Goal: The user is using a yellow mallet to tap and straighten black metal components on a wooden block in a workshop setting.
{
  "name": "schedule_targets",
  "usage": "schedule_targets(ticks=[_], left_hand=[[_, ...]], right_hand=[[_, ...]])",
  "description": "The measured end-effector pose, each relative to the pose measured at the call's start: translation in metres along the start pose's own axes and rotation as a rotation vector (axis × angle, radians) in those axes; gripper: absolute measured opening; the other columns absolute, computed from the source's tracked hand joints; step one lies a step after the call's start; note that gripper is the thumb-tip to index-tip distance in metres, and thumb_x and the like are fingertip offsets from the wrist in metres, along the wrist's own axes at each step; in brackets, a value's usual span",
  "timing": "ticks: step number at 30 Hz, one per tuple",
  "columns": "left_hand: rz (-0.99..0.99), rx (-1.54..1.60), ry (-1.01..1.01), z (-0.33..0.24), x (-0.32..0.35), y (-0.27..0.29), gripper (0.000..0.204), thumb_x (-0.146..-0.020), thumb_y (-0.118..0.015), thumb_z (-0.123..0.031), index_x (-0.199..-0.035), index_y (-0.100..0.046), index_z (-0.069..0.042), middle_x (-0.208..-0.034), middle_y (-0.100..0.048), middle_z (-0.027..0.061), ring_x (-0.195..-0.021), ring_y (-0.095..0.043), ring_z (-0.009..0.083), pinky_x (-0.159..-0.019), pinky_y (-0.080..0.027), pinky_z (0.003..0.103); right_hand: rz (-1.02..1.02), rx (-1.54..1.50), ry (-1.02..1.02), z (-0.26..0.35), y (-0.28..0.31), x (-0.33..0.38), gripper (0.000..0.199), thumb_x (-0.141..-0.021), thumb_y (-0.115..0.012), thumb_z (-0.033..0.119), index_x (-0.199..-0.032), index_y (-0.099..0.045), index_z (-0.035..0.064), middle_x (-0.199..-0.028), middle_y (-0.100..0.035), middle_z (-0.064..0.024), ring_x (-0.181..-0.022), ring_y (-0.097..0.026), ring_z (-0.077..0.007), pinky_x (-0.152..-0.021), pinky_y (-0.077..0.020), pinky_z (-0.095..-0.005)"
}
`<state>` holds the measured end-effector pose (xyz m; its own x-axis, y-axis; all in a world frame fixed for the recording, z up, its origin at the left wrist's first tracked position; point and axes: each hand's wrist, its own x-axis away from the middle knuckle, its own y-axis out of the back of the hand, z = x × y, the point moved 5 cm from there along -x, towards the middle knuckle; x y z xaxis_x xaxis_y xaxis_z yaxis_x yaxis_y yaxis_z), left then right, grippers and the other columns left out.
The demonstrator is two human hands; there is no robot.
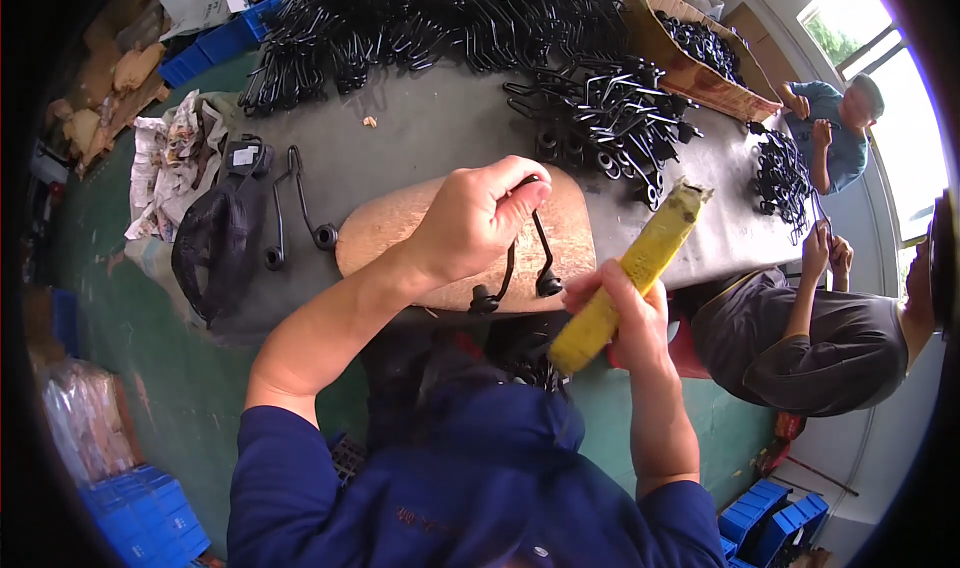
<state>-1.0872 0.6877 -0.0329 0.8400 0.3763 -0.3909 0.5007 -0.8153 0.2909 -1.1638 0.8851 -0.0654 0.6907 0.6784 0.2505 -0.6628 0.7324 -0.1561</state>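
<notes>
Rod point(543, 240) seems steadied by my clenched left hand point(482, 211) over the board's point(376, 232) near edge, right hand point(641, 316) gripping a yellow bar point(655, 246).

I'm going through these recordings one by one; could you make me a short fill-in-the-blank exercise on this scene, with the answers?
1. The left hand grips a bent rod piece whose colour is ____.
2. The right hand grips a bar coloured ____.
3. On the table, a lone bent rod lies to the ____ of the wooden board.
4. The bins at the picture's lower left are coloured ____.

Missing words: black; yellow; left; blue.
</notes>
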Motion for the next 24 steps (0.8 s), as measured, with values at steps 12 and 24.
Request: schedule_targets(ticks=[12,24], left_hand=[[0.021,-0.164,-0.287,-0.024,-0.003,-0.001,0.009,-0.088,-0.066,-0.005,-0.094,-0.061,-0.002,-0.065,-0.056,0.0097,-0.052,-0.05,0.0188,-0.051,-0.042,0.029],[0.068,-0.177,-0.318,-0.026,-0.014,0.004,0.008,-0.087,-0.066,-0.009,-0.09,-0.065,-0.002,-0.067,-0.061,0.0132,-0.054,-0.056,0.0213,-0.053,-0.046,0.032]], right_hand=[[-0.072,0.246,0.219,0.02,-0.013,0.078,0.032,-0.081,-0.062,-0.002,-0.11,-0.047,-0.004,-0.082,-0.059,-0.0053,-0.07,-0.059,-0.014,-0.063,-0.0504,-0.0286],[-0.02,0.445,0.41,0.005,-0.032,0.09,0.015,-0.077,-0.068,0.005,-0.086,-0.056,0.0015,-0.072,-0.059,-0.0072,-0.063,-0.06,-0.0171,-0.058,-0.0488,-0.0288]])
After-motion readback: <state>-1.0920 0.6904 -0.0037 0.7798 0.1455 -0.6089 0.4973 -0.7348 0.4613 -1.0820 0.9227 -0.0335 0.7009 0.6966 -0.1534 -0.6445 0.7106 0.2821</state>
